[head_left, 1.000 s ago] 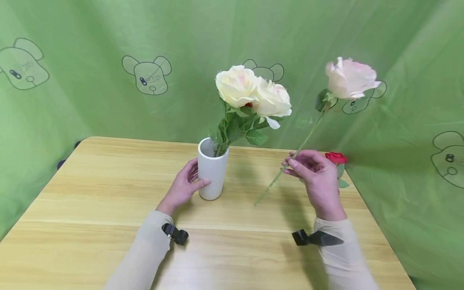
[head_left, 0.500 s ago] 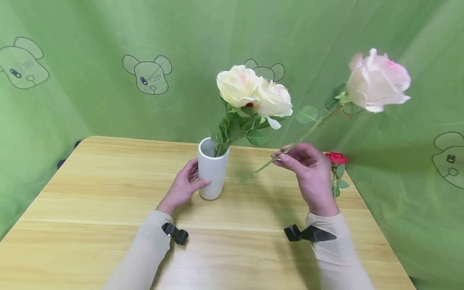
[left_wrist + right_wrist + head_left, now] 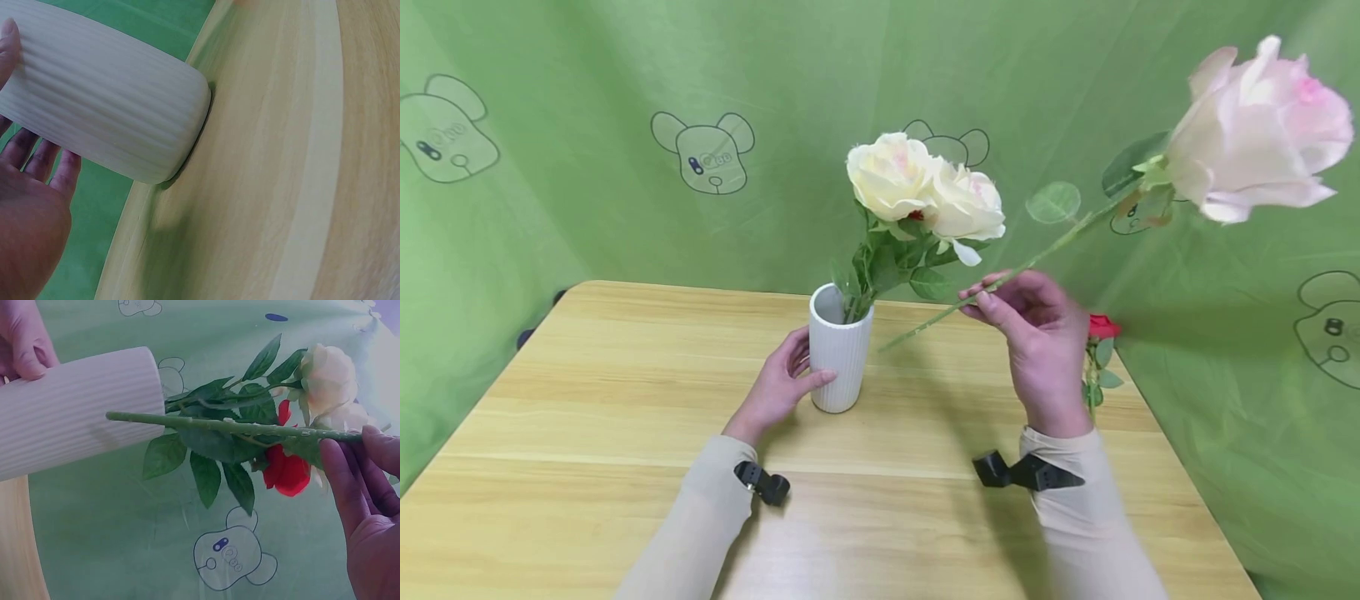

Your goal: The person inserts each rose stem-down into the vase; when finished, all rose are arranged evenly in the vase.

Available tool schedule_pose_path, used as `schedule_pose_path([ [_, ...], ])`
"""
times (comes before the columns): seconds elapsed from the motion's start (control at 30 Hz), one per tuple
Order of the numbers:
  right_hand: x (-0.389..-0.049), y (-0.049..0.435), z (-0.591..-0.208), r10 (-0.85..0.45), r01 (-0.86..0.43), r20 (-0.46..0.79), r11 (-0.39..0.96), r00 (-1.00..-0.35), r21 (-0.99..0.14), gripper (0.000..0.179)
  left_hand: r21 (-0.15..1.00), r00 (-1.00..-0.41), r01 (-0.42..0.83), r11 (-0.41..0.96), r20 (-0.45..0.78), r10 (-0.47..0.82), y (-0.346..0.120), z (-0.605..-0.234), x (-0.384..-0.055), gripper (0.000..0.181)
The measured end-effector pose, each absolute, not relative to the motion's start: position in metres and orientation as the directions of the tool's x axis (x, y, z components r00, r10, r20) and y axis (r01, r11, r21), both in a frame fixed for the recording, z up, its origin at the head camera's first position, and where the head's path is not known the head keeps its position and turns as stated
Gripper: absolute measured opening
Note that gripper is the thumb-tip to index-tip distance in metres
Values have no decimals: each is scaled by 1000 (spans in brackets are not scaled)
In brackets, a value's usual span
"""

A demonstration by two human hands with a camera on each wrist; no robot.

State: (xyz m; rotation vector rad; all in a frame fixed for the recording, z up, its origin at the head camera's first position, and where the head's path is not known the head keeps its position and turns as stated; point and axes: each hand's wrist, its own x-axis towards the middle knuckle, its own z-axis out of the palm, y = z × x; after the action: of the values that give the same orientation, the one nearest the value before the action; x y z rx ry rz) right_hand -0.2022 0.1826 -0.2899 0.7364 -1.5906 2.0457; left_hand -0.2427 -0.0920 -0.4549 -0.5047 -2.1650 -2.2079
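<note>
A white ribbed vase (image 3: 841, 367) stands upright on the wooden table. My left hand (image 3: 781, 382) grips its side, thumb across the front; the left wrist view shows the fingers (image 3: 65, 175) around the vase (image 3: 119, 94). Two cream roses (image 3: 891, 179) lean right out of it, and a red rose (image 3: 290, 469) shows among their leaves in the right wrist view. My right hand (image 3: 1037, 333) pinches the green stem of a pale pink rose (image 3: 1255, 137). The bloom is up at the right, and the stem's cut end (image 3: 115, 416) points left, near the vase rim.
Another red rose (image 3: 1103, 327) with green leaves lies at the table's right edge, partly behind my right hand. A green curtain (image 3: 790, 67) with cartoon bear heads hangs behind and beside the table (image 3: 587, 392).
My right hand has moved up and left, tilting the pink rose closer to level. Its bloom swung up and right while the stem end came toward the vase. The left hand has not moved.
</note>
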Motion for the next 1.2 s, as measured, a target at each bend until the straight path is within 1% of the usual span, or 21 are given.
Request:
schedule_pose_path([
  [0.17, -203, 177, -284, 34, -647, 665, -268, -746, -713, 12, 972, -948, 231, -44, 235, 216, -92, -456, -243, 74],
  [0.3, -205, 174, -285, 44, -644, 668, -319, -743, -696, 13, 972, -947, 232, -47, 237, 215, -92, -457, -243, 74],
  [0.4, -207, 172, -286, 51, -649, 674, -333, -737, -684, 12, 971, -947, 234, -51, 239, 213, -92, -456, -243, 74],
  [0.57, -209, 171, -286, 63, -658, 678, -325, -732, -679, 11, 971, -947, 234, -56, 240, 213, -92, -456, -242, 75],
  [0.77, -211, 169, -286, 85, -647, 664, -344, -743, -680, 14, 970, -946, 237, -54, 243, 217, -92, -457, -243, 74],
  [1.03, -213, 167, -282, 109, -671, 684, -354, -721, -651, 12, 969, -945, 242, -46, 246, 217, -92, -458, -245, 73],
  [1.2, -214, 166, -282, 111, -659, 674, -374, -730, -652, 12, 968, -944, 245, -43, 249, 216, -92, -458, -244, 74],
])
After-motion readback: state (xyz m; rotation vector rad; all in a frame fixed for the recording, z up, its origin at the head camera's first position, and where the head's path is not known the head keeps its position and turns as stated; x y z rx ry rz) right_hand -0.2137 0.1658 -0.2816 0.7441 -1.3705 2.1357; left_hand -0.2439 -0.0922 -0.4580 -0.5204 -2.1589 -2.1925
